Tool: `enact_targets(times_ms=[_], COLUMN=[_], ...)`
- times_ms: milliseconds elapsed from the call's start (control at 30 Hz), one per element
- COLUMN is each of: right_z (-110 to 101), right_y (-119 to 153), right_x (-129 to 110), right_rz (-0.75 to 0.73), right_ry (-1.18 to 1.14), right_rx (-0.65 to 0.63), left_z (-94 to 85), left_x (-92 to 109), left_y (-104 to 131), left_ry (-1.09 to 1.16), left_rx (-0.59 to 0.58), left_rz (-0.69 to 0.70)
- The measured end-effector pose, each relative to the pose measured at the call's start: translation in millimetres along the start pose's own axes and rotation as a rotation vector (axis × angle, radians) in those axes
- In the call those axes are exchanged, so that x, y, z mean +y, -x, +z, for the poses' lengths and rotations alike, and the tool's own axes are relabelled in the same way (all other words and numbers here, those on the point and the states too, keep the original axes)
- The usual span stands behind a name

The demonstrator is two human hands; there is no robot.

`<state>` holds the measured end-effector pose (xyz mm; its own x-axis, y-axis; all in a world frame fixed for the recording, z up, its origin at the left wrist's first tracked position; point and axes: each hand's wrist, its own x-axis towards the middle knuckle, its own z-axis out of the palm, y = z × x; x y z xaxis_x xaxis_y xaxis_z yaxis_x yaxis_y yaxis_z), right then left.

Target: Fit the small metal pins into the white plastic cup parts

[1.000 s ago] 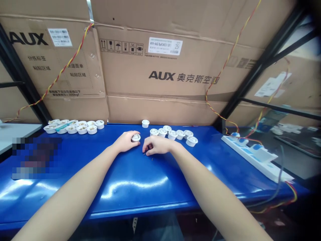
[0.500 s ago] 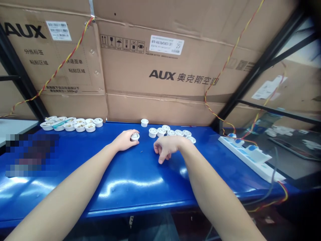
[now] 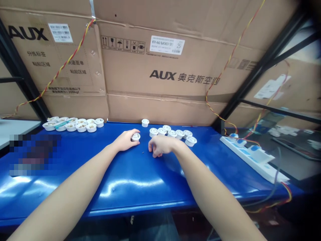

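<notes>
My left hand (image 3: 125,140) has its fingers and thumb closed around a small white round cup (image 3: 135,136) on the blue tabletop. To its right, my right hand (image 3: 160,146) hovers low over the table, its fingers bent and a little apart, with nothing visible in them. Between the hands lies a tiny dark pin-like piece (image 3: 142,152), just left of my right fingertips. Behind the right hand stand several similar white cups, one (image 3: 191,141) beside my wrist. A single white cup (image 3: 145,123) sits farther back.
At the back left, several white cups (image 3: 81,127) hold small parts, with a teal strip across some. A white power strip (image 3: 253,157) lies along the right side of the blue table (image 3: 140,174). Cardboard (image 3: 160,90) walls the back; yellow-red wires (image 3: 60,70) hang down.
My right hand has moved left, towards the tiny dark piece, with its thumb drawn in. The cup by my right wrist shows more fully. My left hand keeps its hold.
</notes>
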<state>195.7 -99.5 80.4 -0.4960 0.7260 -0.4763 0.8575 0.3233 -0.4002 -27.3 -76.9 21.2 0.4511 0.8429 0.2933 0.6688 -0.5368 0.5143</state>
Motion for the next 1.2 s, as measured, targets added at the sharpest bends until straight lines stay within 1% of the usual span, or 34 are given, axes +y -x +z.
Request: enact_targets(times_ms=[67,133,233,300,433,633,800,867,967,1067,1200], right_z=[4,9,17,20,21,20,23,24,23,23,26], right_y=[-7,-17,-33,-39,-42,-40,-40,-40,-38,-37,-36], right_x=[2,4,8,10,13,10,6,5,3,-2,-10], right_rz=[-0.058,-0.102,-0.175,-0.216,-0.242,-0.125,-0.13,-0.151,-0.17,-0.187,-0.216], right_ry=[0.003,0.011,0.071,0.08,0.053,0.042,0.131,0.163,0.132,0.098,0.049], right_rx=[0.084,0.22,0.479,0.569,0.57,0.555,0.565,0.586,0.651,0.732,0.751], left_z=[-0.3,-0.6,-1.1,-1.1,-0.1,1.4,-0.8,-1.0,-0.3,-0.1,-1.7], left_x=[0,0,1,0,-1,-2,-2,-2,-2,-1,5], left_y=[0,1,0,-1,-1,-1,-1,-1,0,0,0], left_ry=[0.017,0.025,0.028,0.037,0.034,0.001,0.04,0.045,0.028,0.005,-0.062], left_rx=[0.011,0.024,0.028,0.026,0.025,0.027,0.05,0.075,0.118,0.174,0.224], left_rz=[-0.036,-0.061,-0.045,-0.02,-0.003,-0.009,-0.039,0.01,0.113,0.136,0.138])
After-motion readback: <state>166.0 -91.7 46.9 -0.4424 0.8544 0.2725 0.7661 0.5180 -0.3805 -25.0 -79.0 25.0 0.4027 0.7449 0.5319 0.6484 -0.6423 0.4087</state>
